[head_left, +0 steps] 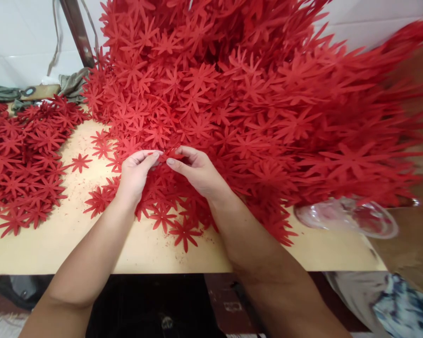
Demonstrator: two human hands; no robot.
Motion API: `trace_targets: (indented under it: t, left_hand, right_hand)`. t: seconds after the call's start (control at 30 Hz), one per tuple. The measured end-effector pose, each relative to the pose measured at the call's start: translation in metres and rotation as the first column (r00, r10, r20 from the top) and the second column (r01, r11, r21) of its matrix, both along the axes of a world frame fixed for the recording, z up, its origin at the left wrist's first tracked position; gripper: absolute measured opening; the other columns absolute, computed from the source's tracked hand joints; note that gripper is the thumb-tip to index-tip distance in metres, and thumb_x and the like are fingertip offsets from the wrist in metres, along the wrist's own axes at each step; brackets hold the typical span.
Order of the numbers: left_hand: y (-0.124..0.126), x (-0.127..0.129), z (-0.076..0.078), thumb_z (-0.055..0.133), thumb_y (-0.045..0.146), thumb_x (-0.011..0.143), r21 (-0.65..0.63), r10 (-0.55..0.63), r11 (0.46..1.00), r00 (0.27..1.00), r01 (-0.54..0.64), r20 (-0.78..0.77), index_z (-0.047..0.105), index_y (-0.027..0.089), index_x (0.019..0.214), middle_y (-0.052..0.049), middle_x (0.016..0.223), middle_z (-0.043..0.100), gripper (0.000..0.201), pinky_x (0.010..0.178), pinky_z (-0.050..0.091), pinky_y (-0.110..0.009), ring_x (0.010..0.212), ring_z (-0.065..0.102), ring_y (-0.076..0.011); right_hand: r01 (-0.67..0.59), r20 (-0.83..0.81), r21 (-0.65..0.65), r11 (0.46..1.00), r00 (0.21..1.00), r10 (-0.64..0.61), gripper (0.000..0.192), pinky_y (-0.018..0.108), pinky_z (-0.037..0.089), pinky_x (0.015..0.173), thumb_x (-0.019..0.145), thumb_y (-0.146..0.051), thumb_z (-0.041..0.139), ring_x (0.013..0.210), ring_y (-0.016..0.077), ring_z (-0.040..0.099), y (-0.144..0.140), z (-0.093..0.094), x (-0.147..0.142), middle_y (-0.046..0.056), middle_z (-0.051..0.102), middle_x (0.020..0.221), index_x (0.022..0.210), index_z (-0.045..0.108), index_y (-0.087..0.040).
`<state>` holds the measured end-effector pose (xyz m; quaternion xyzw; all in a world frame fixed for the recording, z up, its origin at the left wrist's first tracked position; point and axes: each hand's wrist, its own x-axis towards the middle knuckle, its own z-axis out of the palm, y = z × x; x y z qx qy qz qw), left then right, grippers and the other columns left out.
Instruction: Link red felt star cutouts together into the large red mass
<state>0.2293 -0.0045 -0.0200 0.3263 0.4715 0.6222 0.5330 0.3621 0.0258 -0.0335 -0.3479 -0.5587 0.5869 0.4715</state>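
Red flower cutout [169, 155] pinched between both hands at the foot of the big pile.
Left hand [136, 173] and right hand [197, 171] meet fingertip to fingertip near the middle of the surface [66, 244]; each grip is nearly closed, thumb and forefinger on the same cutout, which is mostly hidden by the fingers. Big heap of red cutouts [254, 94] covers the far and right side of the surface. Smaller flat pile [21, 164] sits at the left edge. Clear plastic bag [348, 216] lies at the right edge under the heap. Forearms cross the near edge.
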Motion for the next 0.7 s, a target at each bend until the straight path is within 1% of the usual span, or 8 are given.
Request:
trace_targets:
  t: [0.1,0.2,0.3,0.4,0.47,0.53,0.63,0.7]
  left_hand:
    - [0.0,0.001,0.001,0.073,0.025,0.06,-0.019,-0.001,1.0,1.0,0.001,0.013,0.069,0.017,0.064,0.003,0.06,0.065,0.01,0.064,0.045,-0.02,0.055,0.054,-0.0053]
    - [0.001,-0.002,0.001,0.074,0.027,0.059,-0.036,0.029,0.999,1.0,-0.029,0.01,0.067,0.017,0.065,0.003,0.06,0.064,0.013,0.063,0.045,-0.02,0.057,0.055,-0.0064]
    - [0.006,-0.014,-0.001,0.074,0.03,0.059,-0.044,0.128,0.991,0.992,-0.127,0.02,0.064,0.017,0.066,0.004,0.06,0.062,0.018,0.059,0.043,-0.02,0.056,0.056,-0.0069]
    - [0.013,-0.027,-0.004,0.073,0.035,0.062,-0.003,0.221,0.975,0.975,-0.221,-0.014,0.062,0.018,0.069,0.005,0.061,0.06,0.021,0.058,0.043,-0.02,0.055,0.054,-0.0066]
    - [0.016,-0.031,-0.007,0.071,0.035,0.065,0.08,0.26,0.964,0.961,-0.253,-0.093,0.062,0.018,0.074,0.003,0.067,0.062,0.02,0.062,0.045,-0.021,0.06,0.055,-0.0072]
    - [0.017,-0.03,-0.01,0.071,0.031,0.067,0.208,0.306,0.942,0.926,-0.262,-0.221,0.064,0.019,0.081,0.001,0.08,0.065,0.02,0.07,0.047,-0.022,0.071,0.058,-0.0087]
    - [0.014,-0.024,-0.014,0.068,0.027,0.07,0.38,0.4,0.893,0.814,-0.242,-0.422,0.064,0.02,0.095,-0.003,0.099,0.065,0.026,0.081,0.047,-0.024,0.087,0.058,-0.0118]
    - [0.011,-0.02,-0.014,0.063,0.026,0.075,0.447,0.439,0.87,0.74,-0.208,-0.51,0.064,0.02,0.1,-0.005,0.102,0.062,0.026,0.083,0.047,-0.025,0.091,0.057,-0.013]
  right_hand:
    - [0.014,-0.068,-0.046,0.999,0.998,-0.017,0.031,0.023,0.046,0.069,0.055,-0.044,0.078,0.064,0.0072,0.052,0.001,-0.001,-0.002,-0.005,0.059,0.068,0.066,0.061,-0.021]
    - [0.041,-0.14,-0.126,0.991,0.988,-0.059,0.026,0.02,0.046,0.065,0.053,-0.036,0.08,0.062,0.0053,0.053,0.003,-0.002,0.0,-0.007,0.06,0.066,0.064,0.062,-0.022]
    - [0.119,-0.214,-0.216,0.969,0.963,-0.165,0.026,0.018,0.045,0.06,0.051,-0.032,0.08,0.06,0.0041,0.053,0.008,-0.001,0.005,-0.009,0.059,0.064,0.063,0.059,-0.022]
    - [0.202,-0.234,-0.22,0.954,0.939,-0.253,0.031,0.017,0.043,0.052,0.051,-0.036,0.081,0.056,0.004,0.051,0.013,-0.002,0.01,-0.009,0.056,0.061,0.064,0.056,-0.022]
    - [0.237,-0.207,-0.188,0.953,0.939,-0.274,0.035,0.017,0.042,0.048,0.051,-0.041,0.08,0.054,0.0047,0.049,0.015,-0.003,0.013,-0.008,0.055,0.062,0.067,0.056,-0.022]
    - [0.222,-0.145,-0.138,0.965,0.96,-0.241,0.035,0.019,0.043,0.05,0.057,-0.048,0.076,0.059,0.0071,0.053,0.016,-0.006,0.014,-0.007,0.056,0.067,0.074,0.057,-0.024]
    - [0.143,-0.065,-0.058,0.988,0.987,-0.147,0.038,0.026,0.051,0.061,0.067,-0.055,0.067,0.075,0.0123,0.061,0.016,-0.009,0.014,-0.002,0.063,0.082,0.092,0.059,-0.027]
    - [0.121,-0.048,-0.044,0.992,0.991,-0.124,0.044,0.029,0.053,0.066,0.066,-0.053,0.068,0.08,0.0143,0.063,0.016,-0.011,0.014,0.001,0.066,0.089,0.1,0.06,-0.027]
